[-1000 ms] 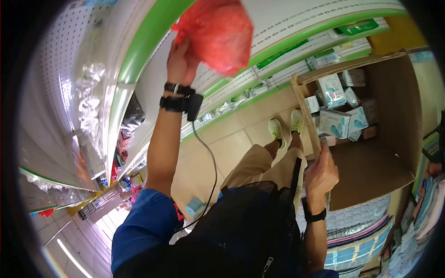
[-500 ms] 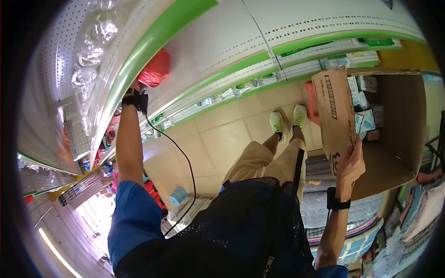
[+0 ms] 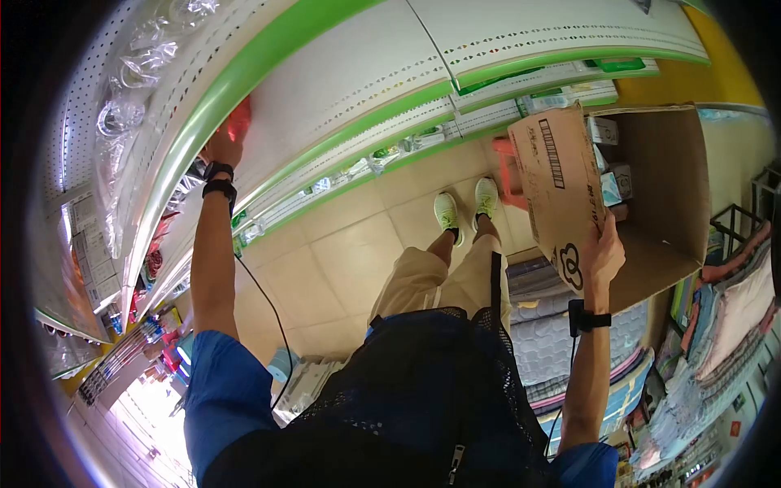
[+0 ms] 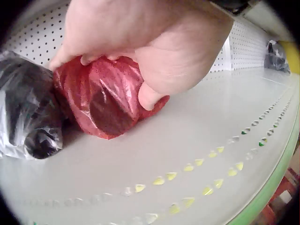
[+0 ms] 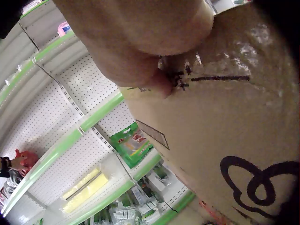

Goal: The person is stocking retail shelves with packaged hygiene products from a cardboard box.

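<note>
On the white shelf (image 4: 187,136), a red plastic bag (image 4: 105,89) with something dark inside sits under my left hand (image 4: 140,42). Fingers spread over its back and the thumb at its front, the hand grips the bag. In the head view the red bag (image 3: 238,122) is mostly hidden behind the wrist and shelf edge. My right hand (image 3: 604,252) holds the near edge of a tilted cardboard box (image 3: 561,179), thumb on its printed side in the right wrist view. Several small white-and-blue boxes (image 3: 610,187) lie inside.
A dark plastic-wrapped bundle (image 4: 28,108) stands left of the red bag. Green-edged shelves (image 3: 390,106) run along the wall. Folded quilts (image 3: 553,350) are stacked below the cardboard box, and red plastic (image 3: 506,175) hangs beside it. A cable (image 3: 277,317) trails from the left arm.
My left hand carried the red bag from above the shelves leftward onto the shelf. The cardboard box turned, showing more of its printed side, while my right hand kept its edge.
</note>
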`<state>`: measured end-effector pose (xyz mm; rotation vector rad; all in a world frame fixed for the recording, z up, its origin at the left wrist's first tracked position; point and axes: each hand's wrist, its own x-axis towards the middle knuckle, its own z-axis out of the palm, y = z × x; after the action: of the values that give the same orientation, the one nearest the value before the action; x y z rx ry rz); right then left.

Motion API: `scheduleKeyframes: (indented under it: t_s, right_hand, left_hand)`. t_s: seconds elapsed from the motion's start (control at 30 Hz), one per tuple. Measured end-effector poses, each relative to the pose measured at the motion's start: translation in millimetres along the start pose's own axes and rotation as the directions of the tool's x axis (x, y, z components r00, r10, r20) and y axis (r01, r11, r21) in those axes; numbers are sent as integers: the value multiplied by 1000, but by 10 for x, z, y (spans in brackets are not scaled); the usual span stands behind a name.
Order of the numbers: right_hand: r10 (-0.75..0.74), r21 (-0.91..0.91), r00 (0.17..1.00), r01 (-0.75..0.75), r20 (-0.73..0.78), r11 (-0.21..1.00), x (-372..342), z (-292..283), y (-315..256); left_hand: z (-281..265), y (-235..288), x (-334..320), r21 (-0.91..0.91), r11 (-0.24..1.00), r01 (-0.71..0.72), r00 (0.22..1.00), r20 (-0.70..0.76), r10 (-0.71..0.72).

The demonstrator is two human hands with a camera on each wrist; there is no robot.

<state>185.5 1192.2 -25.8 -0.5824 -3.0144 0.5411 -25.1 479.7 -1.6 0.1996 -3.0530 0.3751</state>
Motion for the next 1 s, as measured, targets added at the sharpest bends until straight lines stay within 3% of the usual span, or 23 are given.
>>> scheduleKeyframes:
  t_s: [0.07, 0.2, 0.27, 0.33, 0.37, 0.5, 0.6, 0.67, 0.73, 0.77, 0.8, 0.87, 0.93, 1.0]
  right_hand:
    - [3, -26, 1000, -3, -9, 1000, 11, 11, -1]
    - [-17, -49, 998, 14, -63, 999, -16, 34, 34]
    - [3, -93, 998, -8, -56, 996, -6, 7, 2]
    - [28, -135, 998, -35, -50, 990, -25, 11, 11]
    - [26, -138, 998, -33, -50, 990, -32, 30, 60]
    - [34, -124, 996, -44, -82, 991, -13, 35, 170]
    - [70, -217, 994, -86, -80, 972, 113, -70, 328]
    - [45, -196, 989, -72, -142, 978, 138, -182, 498]
    - [68, -255, 986, -106, -155, 961, 167, -158, 783]
    - [81, -246, 982, -121, -169, 962, 196, -179, 923]
    - [70, -220, 983, -106, -168, 970, 203, -235, 1075]
    - [69, -198, 980, -106, -188, 974, 217, -337, 1145]
    - [101, -239, 994, -108, -40, 965, 223, -462, 976]
    - [80, -199, 996, -84, -28, 976, 219, -454, 930]
  left_hand:
    - [299, -333, 71, -30, 1000, 5, 999, -47, -6]
    - [48, -263, 15, 132, 986, 101, 994, -48, -96]
    - [143, -370, 36, 100, 989, 107, 993, -63, -101]
    - [394, -594, 114, -181, 983, 20, 997, -74, -34]
    - [408, -581, 102, -103, 990, 93, 995, -26, -96]
    - [341, -526, 101, -13, 992, 123, 992, 42, -123]
    - [241, -480, 97, 53, 987, 153, 963, 215, -160]
    - [203, -464, 101, 25, 993, 113, 980, 161, -116]
    - [244, -415, 47, 188, 978, 87, 987, 116, -111]
    - [507, -501, 88, 246, 969, -6, 1000, -22, 11]
    - [444, -476, 73, 245, 967, -65, 998, 3, 66]
    - [482, -579, 112, -78, 992, -98, 987, 116, 107]
    - [732, -745, 168, 30, 998, -59, 973, 226, 51]
    - [669, -710, 173, 28, 994, -103, 993, 67, 100]
